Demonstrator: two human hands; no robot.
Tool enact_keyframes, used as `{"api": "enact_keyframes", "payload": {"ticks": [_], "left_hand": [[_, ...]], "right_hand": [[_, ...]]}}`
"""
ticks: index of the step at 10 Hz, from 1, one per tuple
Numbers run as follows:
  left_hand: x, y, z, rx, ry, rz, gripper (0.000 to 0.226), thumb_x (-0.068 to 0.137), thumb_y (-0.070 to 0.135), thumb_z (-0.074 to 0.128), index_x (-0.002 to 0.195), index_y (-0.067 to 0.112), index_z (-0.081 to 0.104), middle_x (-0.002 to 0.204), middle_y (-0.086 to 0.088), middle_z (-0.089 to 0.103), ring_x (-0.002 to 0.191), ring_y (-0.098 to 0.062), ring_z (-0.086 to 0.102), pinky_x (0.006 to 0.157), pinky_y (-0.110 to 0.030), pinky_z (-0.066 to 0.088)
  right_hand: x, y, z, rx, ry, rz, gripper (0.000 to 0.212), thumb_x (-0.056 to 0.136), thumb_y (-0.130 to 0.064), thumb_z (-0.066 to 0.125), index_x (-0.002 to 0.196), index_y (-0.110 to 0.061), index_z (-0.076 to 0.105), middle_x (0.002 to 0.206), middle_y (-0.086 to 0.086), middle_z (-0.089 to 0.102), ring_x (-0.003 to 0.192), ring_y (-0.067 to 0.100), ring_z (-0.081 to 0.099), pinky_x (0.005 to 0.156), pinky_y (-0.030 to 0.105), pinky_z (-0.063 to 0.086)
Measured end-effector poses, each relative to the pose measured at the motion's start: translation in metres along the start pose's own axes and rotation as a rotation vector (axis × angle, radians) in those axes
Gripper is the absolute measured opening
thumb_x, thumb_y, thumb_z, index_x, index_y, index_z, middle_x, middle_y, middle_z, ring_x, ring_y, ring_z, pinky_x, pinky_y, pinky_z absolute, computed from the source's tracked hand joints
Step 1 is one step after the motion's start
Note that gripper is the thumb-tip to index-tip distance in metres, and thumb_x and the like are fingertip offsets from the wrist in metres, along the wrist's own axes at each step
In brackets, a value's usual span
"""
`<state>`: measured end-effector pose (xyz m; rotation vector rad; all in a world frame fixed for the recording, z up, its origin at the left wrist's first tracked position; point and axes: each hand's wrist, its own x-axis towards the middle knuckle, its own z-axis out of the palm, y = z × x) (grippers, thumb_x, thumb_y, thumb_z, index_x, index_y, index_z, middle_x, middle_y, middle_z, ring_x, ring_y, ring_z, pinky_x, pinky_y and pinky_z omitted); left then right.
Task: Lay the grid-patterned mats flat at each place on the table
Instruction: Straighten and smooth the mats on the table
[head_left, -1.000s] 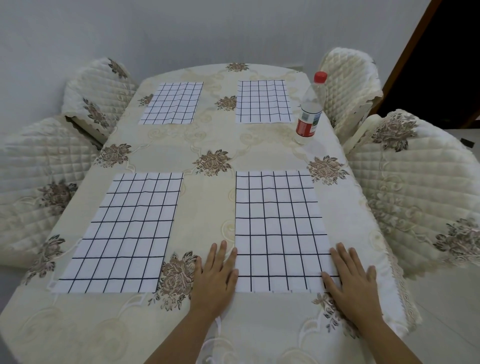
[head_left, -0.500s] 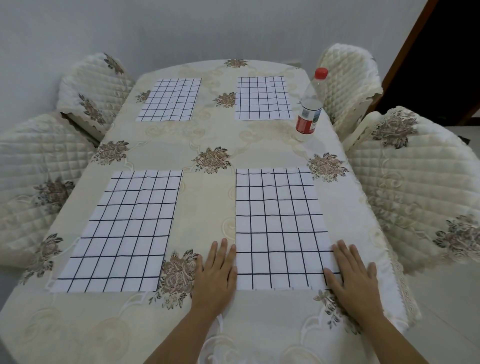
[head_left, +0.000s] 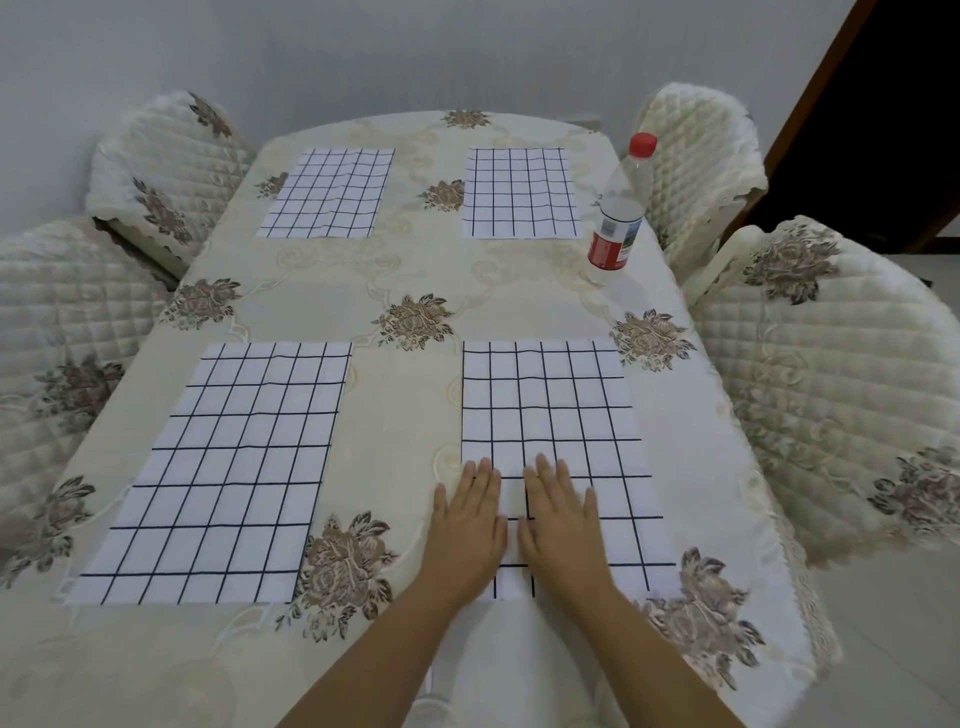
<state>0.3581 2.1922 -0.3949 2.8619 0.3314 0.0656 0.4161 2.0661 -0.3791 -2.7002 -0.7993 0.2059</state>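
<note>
Four grid-patterned mats (head_left: 223, 467) lay flat on the flowered table (head_left: 395, 291) in my remote feed. I saw the left hand (head_left: 467, 530) and right hand (head_left: 563, 525) side by side, fingers straight, palms down on the near right mat (head_left: 556, 405); a red-capped bottle (head_left: 618, 218) stood beyond it

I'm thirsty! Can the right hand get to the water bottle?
Probably yes. The right hand lies flat on the near right mat, holding nothing, and only mat and tablecloth lie between it and the bottle. It stands far off, so a lean may help.
</note>
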Motion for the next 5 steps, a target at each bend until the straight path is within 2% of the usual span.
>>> {"api": "enact_keyframes", "payload": {"ticks": [1, 2, 3, 4, 5], "left_hand": [[-0.004, -0.006, 0.009, 0.05, -0.046, -0.014, 0.049, 0.093, 0.036, 0.023, 0.136, 0.016, 0.034, 0.15, -0.001, 0.033, 0.143, -0.011, -0.007, 0.096, -0.05, 0.042], [-0.008, -0.007, 0.003, 0.052, -0.063, -0.007, 0.055, 0.086, 0.036, 0.033, 0.137, 0.016, 0.033, 0.144, -0.001, 0.041, 0.143, -0.013, 0.004, 0.094, -0.053, 0.042], [-0.011, -0.009, -0.001, 0.02, -0.068, -0.034, 0.06, 0.088, 0.038, 0.028, 0.142, 0.013, 0.027, 0.149, -0.001, 0.03, 0.14, -0.019, 0.017, 0.098, -0.052, 0.039], [-0.019, -0.013, -0.009, -0.25, -0.046, -0.124, 0.067, 0.086, 0.048, 0.006, 0.147, 0.02, 0.001, 0.152, 0.007, -0.007, 0.141, -0.01, -0.011, 0.115, -0.042, 0.006], [-0.036, -0.009, -0.031, -0.596, 0.161, -0.305, 0.054, 0.095, 0.036, 0.027, 0.144, 0.015, 0.026, 0.152, 0.005, 0.017, 0.141, -0.012, 0.014, 0.114, -0.032, 0.014]], "right_hand": [[-0.01, 0.014, 0.012, -0.088, 0.018, 0.003, 0.051, 0.096, -0.04, 0.019, 0.14, -0.019, 0.033, 0.147, -0.001, 0.035, 0.141, 0.016, 0.017, 0.106, 0.049, 0.02], [-0.019, 0.044, 0.01, -0.118, 0.047, 0.106, 0.056, 0.096, -0.044, 0.013, 0.143, -0.019, 0.03, 0.151, -0.001, 0.025, 0.141, 0.018, 0.013, 0.109, 0.048, 0.017], [-0.025, 0.07, -0.003, -0.085, 0.034, 0.228, 0.063, 0.088, -0.045, 0.018, 0.142, -0.016, 0.034, 0.15, -0.001, 0.021, 0.139, 0.019, 0.018, 0.105, 0.055, 0.027], [-0.03, 0.082, -0.02, 0.108, 0.037, 0.251, 0.071, 0.084, -0.049, 0.013, 0.144, -0.013, 0.027, 0.154, 0.0, 0.017, 0.143, 0.018, 0.011, 0.113, 0.048, 0.012], [-0.041, 0.055, -0.046, 0.399, 0.262, 0.294, 0.051, 0.089, -0.03, 0.034, 0.132, -0.006, 0.046, 0.138, 0.01, 0.047, 0.13, 0.026, 0.039, 0.106, 0.037, 0.028]]}}
